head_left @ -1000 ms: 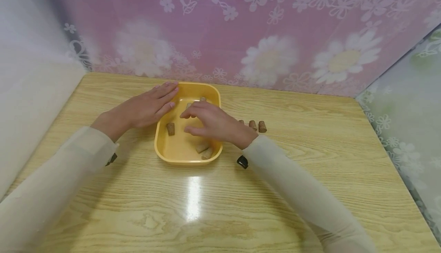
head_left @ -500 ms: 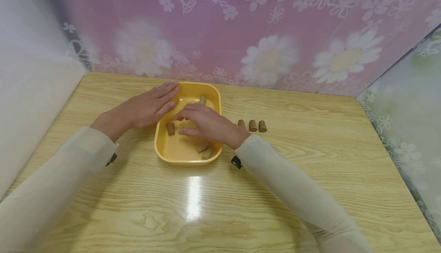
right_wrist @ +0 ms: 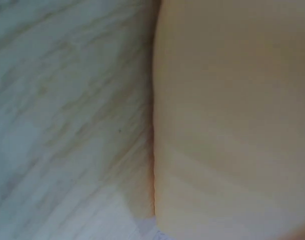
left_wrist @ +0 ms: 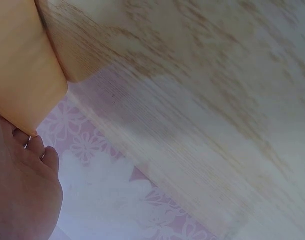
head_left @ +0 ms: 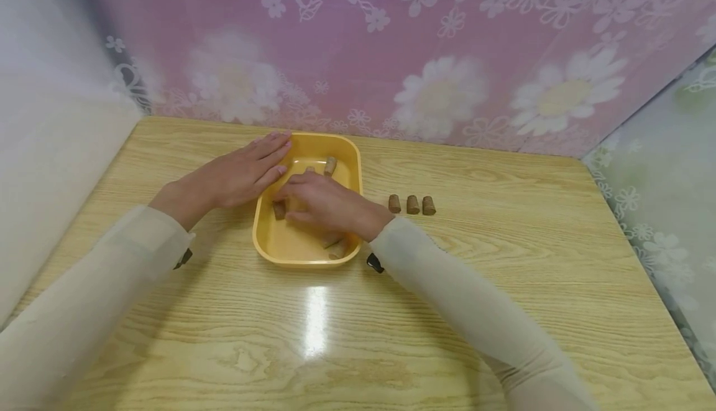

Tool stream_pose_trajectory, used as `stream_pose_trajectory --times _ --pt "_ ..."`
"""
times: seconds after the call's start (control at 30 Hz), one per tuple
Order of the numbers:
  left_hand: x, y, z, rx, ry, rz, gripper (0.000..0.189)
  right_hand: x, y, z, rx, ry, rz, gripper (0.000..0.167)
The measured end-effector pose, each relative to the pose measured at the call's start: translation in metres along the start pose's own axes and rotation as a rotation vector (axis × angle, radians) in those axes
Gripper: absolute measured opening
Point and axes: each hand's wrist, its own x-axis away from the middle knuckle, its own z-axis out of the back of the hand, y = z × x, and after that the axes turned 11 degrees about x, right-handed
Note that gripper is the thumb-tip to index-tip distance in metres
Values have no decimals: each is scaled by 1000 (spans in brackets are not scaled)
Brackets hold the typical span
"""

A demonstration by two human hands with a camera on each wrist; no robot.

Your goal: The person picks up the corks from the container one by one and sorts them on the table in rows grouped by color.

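My left hand (head_left: 240,171) lies with straight fingers along the left rim of a yellow plastic tray (head_left: 304,263). In the left wrist view, its fingertips press at the tray's edge (left_wrist: 22,75). My right hand (head_left: 327,203) reaches over the tray's right side. Its fingers curl round a brown cork stopper (head_left: 279,211) by the left wall, with the thumb close to the cork's right side. A lighter cork (head_left: 330,166) lies toward the far end, beside another partly hidden by the hand. Two more corks (head_left: 338,250) lie near the front right corner.
Three brown corks, the middle one (head_left: 413,204) among them, stand in a row on the wood-grain table (head_left: 503,243) to the right of the tray. A pink floral backdrop (head_left: 358,75) rises behind the table. Pale sheets hang at both sides.
My right hand has moved left and down inside the tray to the cork at the left wall, uncovering the row of corks on the table. The left hand has stayed in place.
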Motion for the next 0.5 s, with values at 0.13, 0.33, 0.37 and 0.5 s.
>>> stream_pose_trajectory --times 0.13,0.33,0.37,0.5 --pt "-1 -1 0 -3 1 -2 66 -1 -1 -1 -4 -11 14 36" --pt "-1 -1 -1 0 4 -2 66 0 -1 -3 -2 -10 8 33" --pt "-1 -1 -1 2 4 -2 66 0 -1 -3 3 -9 7 34" --pt "0 0 0 7 6 -1 66 1 -2 -4 22 -3 7 33"
